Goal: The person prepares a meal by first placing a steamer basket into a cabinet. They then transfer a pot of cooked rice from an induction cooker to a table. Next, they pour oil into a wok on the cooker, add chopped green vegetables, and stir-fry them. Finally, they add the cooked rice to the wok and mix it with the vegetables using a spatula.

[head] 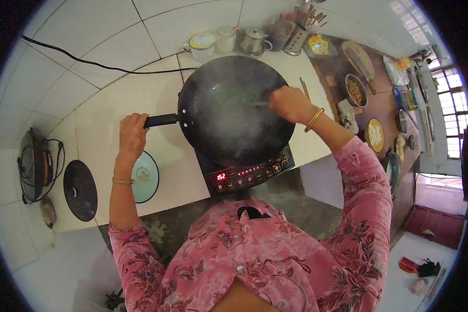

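Note:
A black wok [202, 136] stands on an induction cooker [253, 173] with lit red lights. My left hand [133, 132] grips the end of its black handle [161, 120]. Steam rises from the wok and blurs the green food [239, 95] inside. Over the wok's right side my right hand [290, 104] is closed around a utensil, whose greyish shaft [259, 104] points left into the steam; its far end is hidden. Under my left forearm, partly covered by it, lies a pale green enamel plate [146, 177].
A black lid [80, 191] and an electric pan [33, 163] with a coiled cord are at the left. Behind the wok stand an enamel mug [202, 46], a glass jar [226, 39] and a metal pot [253, 40]. Chopsticks [305, 89] lie right; beyond is a bowl of food [355, 90].

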Available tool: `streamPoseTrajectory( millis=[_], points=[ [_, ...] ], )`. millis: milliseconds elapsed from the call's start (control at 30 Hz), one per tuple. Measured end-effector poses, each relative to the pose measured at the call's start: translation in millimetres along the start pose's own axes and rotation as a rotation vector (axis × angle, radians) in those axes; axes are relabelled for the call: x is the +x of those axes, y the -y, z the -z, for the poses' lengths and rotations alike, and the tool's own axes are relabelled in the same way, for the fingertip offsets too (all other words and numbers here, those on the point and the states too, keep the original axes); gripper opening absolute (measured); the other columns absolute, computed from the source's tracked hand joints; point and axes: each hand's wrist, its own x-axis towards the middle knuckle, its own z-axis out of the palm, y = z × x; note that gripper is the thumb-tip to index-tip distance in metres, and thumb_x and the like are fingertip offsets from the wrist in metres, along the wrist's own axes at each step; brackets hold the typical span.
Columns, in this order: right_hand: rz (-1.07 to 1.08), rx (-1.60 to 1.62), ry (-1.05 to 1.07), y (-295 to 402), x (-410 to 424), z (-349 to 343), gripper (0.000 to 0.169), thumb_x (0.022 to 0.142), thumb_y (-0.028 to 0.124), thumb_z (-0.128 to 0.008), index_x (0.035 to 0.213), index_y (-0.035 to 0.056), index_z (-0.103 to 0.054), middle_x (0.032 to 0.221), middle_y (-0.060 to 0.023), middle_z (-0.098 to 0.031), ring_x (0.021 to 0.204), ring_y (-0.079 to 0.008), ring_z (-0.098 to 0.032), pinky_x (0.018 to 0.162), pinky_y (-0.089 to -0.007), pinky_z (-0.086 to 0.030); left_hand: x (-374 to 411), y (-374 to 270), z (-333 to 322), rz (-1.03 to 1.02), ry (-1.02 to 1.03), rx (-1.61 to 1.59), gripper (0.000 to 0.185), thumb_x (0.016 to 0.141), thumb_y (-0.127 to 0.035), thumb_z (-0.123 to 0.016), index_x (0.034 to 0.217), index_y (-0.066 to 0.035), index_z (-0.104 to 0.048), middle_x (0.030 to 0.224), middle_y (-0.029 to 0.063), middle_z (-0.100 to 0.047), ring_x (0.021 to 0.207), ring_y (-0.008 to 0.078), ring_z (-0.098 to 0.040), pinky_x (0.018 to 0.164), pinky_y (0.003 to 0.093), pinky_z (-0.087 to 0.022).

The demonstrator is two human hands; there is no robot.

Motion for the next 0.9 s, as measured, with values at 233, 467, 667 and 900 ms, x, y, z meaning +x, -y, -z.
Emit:
streamPoseTrajectory(
  millis=[233, 467, 667, 900],
  points=[
    [-0.011, 0.043, -0.158, 13, 36, -18, 0.015, 0.077, 0.015, -0.053, 0.078, 0.0033, -0.063, 0.080, -0.0185, -0.064, 0.077, -0.0359, -0.063, 0.067, -0.0433, -0.051, 7, -5, -1, -0.025, 0.003, -0.043, 0.036, 0.068, -0.001, -0.064, 0.103, -0.003, -0.055, 0.093, 0.0110, -0.054, 0.089, 0.0292, -0.050, 0.081, 0.0382, -0.037],
    [0.107, -0.218, -0.153, -61, -4, 30, 0.012, 0.075, 0.013, -0.054, 0.074, 0.0049, -0.062, 0.076, -0.0167, -0.063, 0.073, -0.0333, -0.063, 0.062, -0.0426, -0.050, -3, -8, 2, -0.001, -0.037, -0.029, 0.033, 0.070, 0.000, -0.061, 0.102, -0.003, -0.055, 0.095, 0.0114, -0.055, 0.090, 0.0304, -0.050, 0.083, 0.0388, -0.036],
    [0.256, -0.180, -0.098, -51, 24, -3, 0.011, 0.071, 0.016, -0.056, 0.067, 0.0065, -0.059, 0.071, -0.0142, -0.060, 0.071, -0.0325, -0.061, 0.059, -0.0413, -0.049, 9, -10, -2, 0.016, 0.005, -0.040, 0.033, 0.070, 0.000, -0.060, 0.103, -0.004, -0.055, 0.096, 0.0112, -0.055, 0.092, 0.0309, -0.050, 0.084, 0.0392, -0.037],
    [0.311, -0.288, -0.284, -91, 44, 17, 0.012, 0.074, 0.017, -0.056, 0.070, 0.0066, -0.061, 0.072, -0.0126, -0.060, 0.072, -0.0316, -0.061, 0.060, -0.0423, -0.048, -6, -7, 0, 0.100, 0.049, 0.056, 0.032, 0.069, 0.001, -0.062, 0.100, -0.004, -0.056, 0.094, 0.0119, -0.056, 0.090, 0.0320, -0.051, 0.082, 0.0400, -0.039]
  ],
)
